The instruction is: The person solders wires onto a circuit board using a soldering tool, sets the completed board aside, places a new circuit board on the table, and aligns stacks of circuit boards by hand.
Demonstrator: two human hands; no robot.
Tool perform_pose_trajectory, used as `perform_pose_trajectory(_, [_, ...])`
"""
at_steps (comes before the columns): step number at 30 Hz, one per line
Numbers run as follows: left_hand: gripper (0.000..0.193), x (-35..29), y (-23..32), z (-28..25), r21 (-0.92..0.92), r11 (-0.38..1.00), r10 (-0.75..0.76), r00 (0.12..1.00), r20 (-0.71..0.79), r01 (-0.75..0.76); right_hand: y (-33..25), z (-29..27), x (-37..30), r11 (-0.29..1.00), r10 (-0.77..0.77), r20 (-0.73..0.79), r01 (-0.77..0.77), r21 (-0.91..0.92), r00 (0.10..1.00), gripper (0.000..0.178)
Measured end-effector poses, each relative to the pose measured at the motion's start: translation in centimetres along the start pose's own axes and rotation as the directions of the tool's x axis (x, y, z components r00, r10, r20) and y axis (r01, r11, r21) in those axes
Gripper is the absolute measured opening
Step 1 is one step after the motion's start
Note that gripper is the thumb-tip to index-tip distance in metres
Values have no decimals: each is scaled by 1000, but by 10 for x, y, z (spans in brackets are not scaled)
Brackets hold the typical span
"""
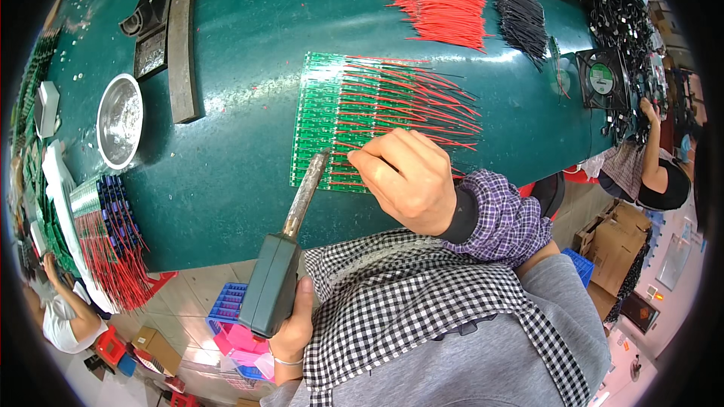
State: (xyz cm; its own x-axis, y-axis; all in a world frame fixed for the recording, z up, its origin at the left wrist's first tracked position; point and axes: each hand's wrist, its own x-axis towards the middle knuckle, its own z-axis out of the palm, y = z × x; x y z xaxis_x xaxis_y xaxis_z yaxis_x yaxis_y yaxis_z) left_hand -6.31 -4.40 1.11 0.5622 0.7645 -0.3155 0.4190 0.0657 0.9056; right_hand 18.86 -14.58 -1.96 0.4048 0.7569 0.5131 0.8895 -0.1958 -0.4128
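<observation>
A panel of green circuit boards (317, 98) lies on the table before me, with rows of red wires (445, 102) running off its right side and some dark wires among them. My left hand (296, 325) is closed around the boxy dark green handle of a soldering iron (273, 279). The iron's worn metal tip rests at or just above the panel's lower part. Beside that tip, my right hand (407, 181) pinches a thin red wire against the boards. Its fingers partly hide the wire and the panel's lower right corner.
Bundles of red wires (434, 0) and black wires (520, 15) lie at the back right, near a black fan (602, 79). At left are a metal bowl (121, 120), a dark stand (154, 34) and wired boards (105, 234). Co-workers sit at both sides.
</observation>
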Motion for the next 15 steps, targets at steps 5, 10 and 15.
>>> perform_pose_trajectory(5, [40,0,-2,1,-8,1000,-15,1000,-12,15,1,1,-2,1000,0,0,0,-2,1000,21])
perform_pose_trajectory(10, [39,1,-5,0,4,1000,24,1000,1,-24,0,1,-2,1000,-3,-2,3,2,1000,21])
perform_pose_trajectory(15, [39,-1,-6,0,-8,998,55,998,-24,-55,0,1,-1,1000,2,0,-2,4,1000,20])
